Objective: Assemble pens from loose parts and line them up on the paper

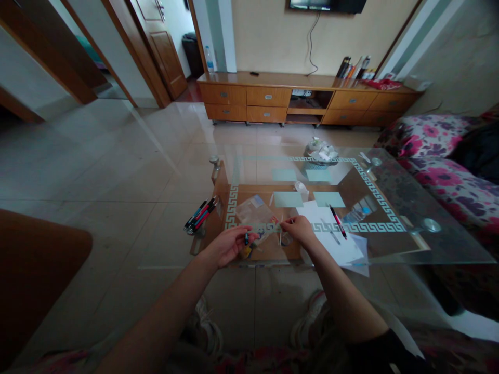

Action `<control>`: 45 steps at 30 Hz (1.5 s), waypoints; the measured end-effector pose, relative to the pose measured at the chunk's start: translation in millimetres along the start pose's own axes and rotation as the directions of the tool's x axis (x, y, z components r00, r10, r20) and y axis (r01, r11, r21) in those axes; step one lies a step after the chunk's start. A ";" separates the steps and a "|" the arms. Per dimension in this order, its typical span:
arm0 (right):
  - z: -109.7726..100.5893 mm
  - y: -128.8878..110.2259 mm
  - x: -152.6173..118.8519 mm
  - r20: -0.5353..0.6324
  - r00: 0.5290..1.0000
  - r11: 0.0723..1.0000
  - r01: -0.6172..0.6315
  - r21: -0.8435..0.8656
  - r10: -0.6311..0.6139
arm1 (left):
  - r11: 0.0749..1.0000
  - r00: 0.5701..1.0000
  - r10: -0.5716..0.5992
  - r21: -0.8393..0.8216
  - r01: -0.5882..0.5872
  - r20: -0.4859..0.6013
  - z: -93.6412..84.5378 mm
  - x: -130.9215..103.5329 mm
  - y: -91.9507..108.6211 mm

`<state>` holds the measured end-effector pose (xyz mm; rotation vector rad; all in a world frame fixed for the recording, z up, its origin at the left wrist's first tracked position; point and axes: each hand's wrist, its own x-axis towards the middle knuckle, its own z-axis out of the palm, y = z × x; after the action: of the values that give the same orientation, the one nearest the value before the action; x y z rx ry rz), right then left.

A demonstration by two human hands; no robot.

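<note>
Above the near edge of the glass table point(460, 249), my left hand point(233, 245) holds a small dark pen part point(246, 238) between its curled fingers. My right hand point(299, 228) is a little to the right, its fingertips pinched on a thin, pale stick-like piece point(280, 231). A small gap separates the two hands. Left of them lies a bundle of pens point(200, 214) in black, red and blue. A clear plastic bag point(255, 210) is just beyond my hands. One red and black pen point(338, 222) rests on white paper point(325, 236) to the right.
A basket with crumpled white tissue point(322, 151) stands near the table's far side. A plastic bottle point(356, 213) shows through the glass at the right. Beyond are a wooden cabinet point(268, 78) and, at the right, a flowered sofa point(440, 137).
</note>
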<state>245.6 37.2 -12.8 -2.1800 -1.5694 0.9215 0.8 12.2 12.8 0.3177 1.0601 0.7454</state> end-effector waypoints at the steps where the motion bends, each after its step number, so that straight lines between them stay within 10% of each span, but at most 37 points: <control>1: 1.4 -0.9 0.9 -0.009 1.000 1.000 -0.002 -0.012 0.002 | 0.999 0.999 -0.013 -0.034 0.012 -0.030 -1.6 2.2 0.7; 16: -5.1 -2.4 0.5 -0.147 0.989 1.000 0.017 0.019 -0.014 | 1.000 0.999 0.023 -0.011 -0.023 -0.036 -1.8 13.2 0.8; 31: -18.0 3.5 2.9 -0.147 0.988 0.998 0.032 -0.047 -0.039 | 0.880 0.973 0.229 0.425 -0.213 0.013 0.9 26.6 -1.0; 37: -17.4 2.3 1.7 -0.137 0.990 0.996 0.029 -0.082 -0.040 | 0.623 0.866 0.499 0.681 -0.386 0.035 -25.7 35.4 14.2; 45: -11.5 0.4 0.3 -0.113 0.992 0.993 0.038 -0.110 -0.051 | 0.103 0.749 0.654 0.968 -0.227 0.106 -35.1 29.4 21.2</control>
<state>253.5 38.8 -4.5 -2.2171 -1.6397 0.6992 -30.2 43.8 -11.4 1.7723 1.7550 0.5952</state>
